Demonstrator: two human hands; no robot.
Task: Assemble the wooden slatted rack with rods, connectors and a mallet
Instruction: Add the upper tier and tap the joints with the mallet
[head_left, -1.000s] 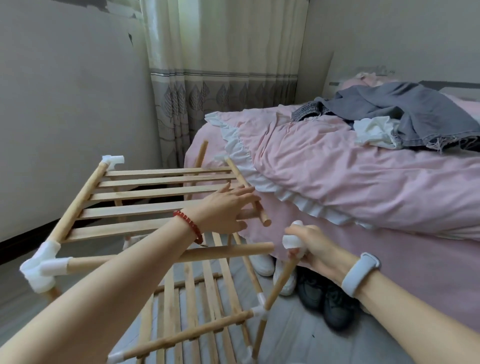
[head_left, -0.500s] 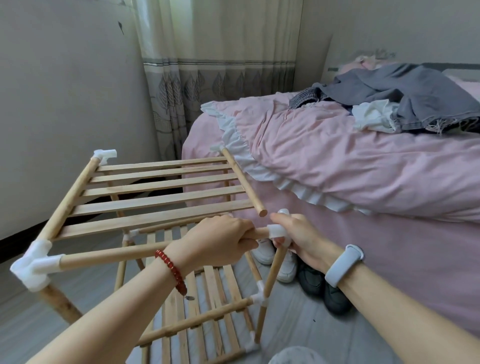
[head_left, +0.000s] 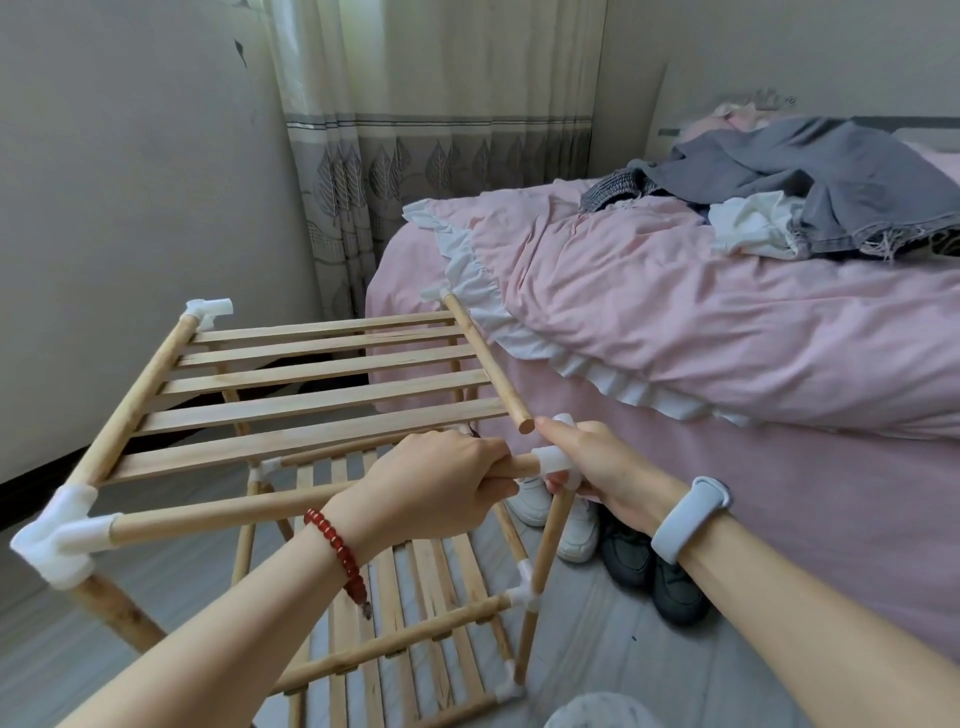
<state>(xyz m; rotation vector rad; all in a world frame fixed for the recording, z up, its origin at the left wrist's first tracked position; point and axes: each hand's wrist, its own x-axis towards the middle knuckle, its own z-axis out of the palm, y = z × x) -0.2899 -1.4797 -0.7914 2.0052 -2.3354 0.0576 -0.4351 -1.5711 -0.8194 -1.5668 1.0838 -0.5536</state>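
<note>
A pink bed (head_left: 727, 332) flanks the wooden rack (head_left: 311, 384) standing on the floor. The left hand (head_left: 436, 483) curls around the front rod (head_left: 249, 512) — its end sits in the white connector (head_left: 553, 460) the right hand (head_left: 602, 467) pinches.

Rack (head_left: 322, 400) – pale matt wood; connectors (head_left: 62, 540) white, probably plastic; bedding (head_left: 675, 322) – soft pink cloth.

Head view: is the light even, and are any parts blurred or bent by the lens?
Head view: soft daylight through the curtain, no glare, only faint shadows; the rack, left hand and right hand are sharp; the grey clothes on the bed look slightly soft; the wide lens bows the edges and stretches the forearms.
</note>
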